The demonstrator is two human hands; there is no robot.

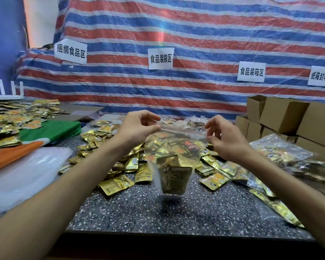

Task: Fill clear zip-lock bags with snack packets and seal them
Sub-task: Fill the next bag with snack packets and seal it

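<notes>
A clear zip-lock bag (176, 147) hangs in the air over the speckled table (158, 212). Gold snack packets (174, 177) sit in its lower part. My left hand (139, 126) pinches the bag's top strip at its left end. My right hand (222, 136) pinches the same strip at its right end. The strip is stretched level between both hands. Whether the zip is closed I cannot tell. Loose gold packets (124, 166) lie heaped on the table behind and beside the bag.
Filled clear bags (281, 152) lie at the right, with stacked cardboard boxes (289, 117) behind them. Empty plastic bags (26, 171) and a green-orange cloth (45, 134) lie at the left. More packets (13, 119) cover the far left. A striped tarp hangs behind.
</notes>
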